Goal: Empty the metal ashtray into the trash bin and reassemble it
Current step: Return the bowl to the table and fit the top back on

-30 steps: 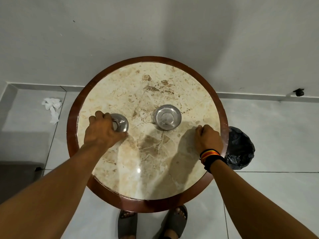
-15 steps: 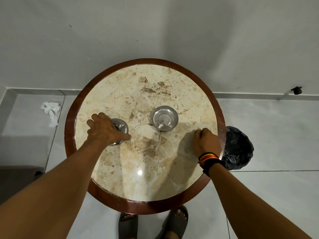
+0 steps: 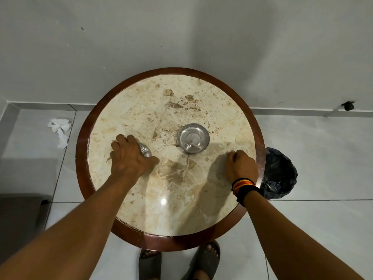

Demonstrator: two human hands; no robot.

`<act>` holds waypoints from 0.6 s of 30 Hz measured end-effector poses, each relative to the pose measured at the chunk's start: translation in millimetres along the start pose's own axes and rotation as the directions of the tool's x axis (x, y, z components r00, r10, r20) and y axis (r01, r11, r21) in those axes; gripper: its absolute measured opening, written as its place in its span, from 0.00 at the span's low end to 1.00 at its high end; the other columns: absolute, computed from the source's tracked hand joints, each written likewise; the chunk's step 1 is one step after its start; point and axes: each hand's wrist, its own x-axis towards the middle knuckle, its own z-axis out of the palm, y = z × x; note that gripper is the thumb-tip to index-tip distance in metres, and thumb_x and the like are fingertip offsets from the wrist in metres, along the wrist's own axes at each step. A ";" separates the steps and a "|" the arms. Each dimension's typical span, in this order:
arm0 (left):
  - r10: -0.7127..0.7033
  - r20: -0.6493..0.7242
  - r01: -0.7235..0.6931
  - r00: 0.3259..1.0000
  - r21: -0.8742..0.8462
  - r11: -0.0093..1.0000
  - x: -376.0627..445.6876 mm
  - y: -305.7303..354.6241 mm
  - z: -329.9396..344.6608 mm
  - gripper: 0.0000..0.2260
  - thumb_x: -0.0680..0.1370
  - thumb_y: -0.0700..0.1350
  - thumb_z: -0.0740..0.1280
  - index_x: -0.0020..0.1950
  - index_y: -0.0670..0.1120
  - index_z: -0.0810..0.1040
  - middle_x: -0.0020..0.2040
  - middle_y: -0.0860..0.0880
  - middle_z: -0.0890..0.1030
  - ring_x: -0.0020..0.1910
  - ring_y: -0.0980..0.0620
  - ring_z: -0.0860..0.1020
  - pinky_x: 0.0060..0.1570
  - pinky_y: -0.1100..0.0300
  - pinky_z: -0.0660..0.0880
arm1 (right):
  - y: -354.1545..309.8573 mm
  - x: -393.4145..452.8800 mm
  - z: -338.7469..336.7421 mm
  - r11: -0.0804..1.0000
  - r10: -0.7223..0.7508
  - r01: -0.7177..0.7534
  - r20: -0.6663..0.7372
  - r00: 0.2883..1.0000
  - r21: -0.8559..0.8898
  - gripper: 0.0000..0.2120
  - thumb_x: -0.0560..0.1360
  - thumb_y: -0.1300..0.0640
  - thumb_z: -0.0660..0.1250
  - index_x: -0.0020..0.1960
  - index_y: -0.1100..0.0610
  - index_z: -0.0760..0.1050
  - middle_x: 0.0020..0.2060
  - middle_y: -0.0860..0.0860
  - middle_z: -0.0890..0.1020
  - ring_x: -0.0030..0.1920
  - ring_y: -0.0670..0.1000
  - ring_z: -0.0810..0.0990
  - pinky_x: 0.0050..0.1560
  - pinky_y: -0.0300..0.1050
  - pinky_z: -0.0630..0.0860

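On the round marble table with a brown wooden rim (image 3: 81, 158), little has changed in the last second — the left hand (image 3: 129, 156) has closed more fully over the small shiny metal ashtray lid (image 3: 145, 151), left of the open steel ashtray bowl (image 3: 193, 138). The bowl looks empty, so refitting the lid probably comes next. The right hand (image 3: 240, 166) rests as a loose fist holding nothing, right of the bowl — the black-bagged trash bin (image 3: 279, 174) stands beyond the rim.

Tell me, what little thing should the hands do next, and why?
Probably lift the small shiny metal lid under the left hand and carry it to the open round metal ashtray bowl. The bowl looks empty and sits apart from the lid on the round marble table, so putting it back together seems to be what's left.
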 end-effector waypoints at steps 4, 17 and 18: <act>0.011 0.057 -0.005 0.998 -0.095 0.995 -1.0 -4.7 6.6 0.48 0.64 0.64 0.82 0.75 0.44 0.65 0.72 0.39 0.65 0.74 0.38 0.63 0.74 0.45 0.67 | -0.5 0.9 1.0 1.000 0.008 -0.008 -0.005 1.000 0.004 0.19 0.81 0.47 0.52 0.43 0.57 0.75 0.33 0.53 0.77 0.35 0.57 0.75 0.40 0.46 0.71; 0.104 0.368 -0.165 0.924 0.140 0.976 19.6 -9.9 -5.6 0.56 0.56 0.64 0.85 0.74 0.45 0.60 0.56 0.49 0.56 0.60 0.49 0.58 0.55 0.56 0.70 | -9.8 -6.2 -5.4 0.996 -0.005 0.004 0.004 1.000 0.088 0.19 0.81 0.46 0.56 0.39 0.56 0.73 0.28 0.50 0.73 0.31 0.55 0.74 0.37 0.44 0.69; 0.085 0.384 -0.137 0.919 0.109 0.985 19.8 -6.4 -6.3 0.56 0.55 0.65 0.84 0.73 0.45 0.60 0.56 0.49 0.57 0.60 0.50 0.58 0.54 0.56 0.69 | -15.0 -11.2 -6.4 0.990 -0.041 0.042 -0.008 0.999 0.134 0.18 0.80 0.45 0.57 0.39 0.56 0.73 0.29 0.50 0.75 0.32 0.56 0.75 0.35 0.45 0.69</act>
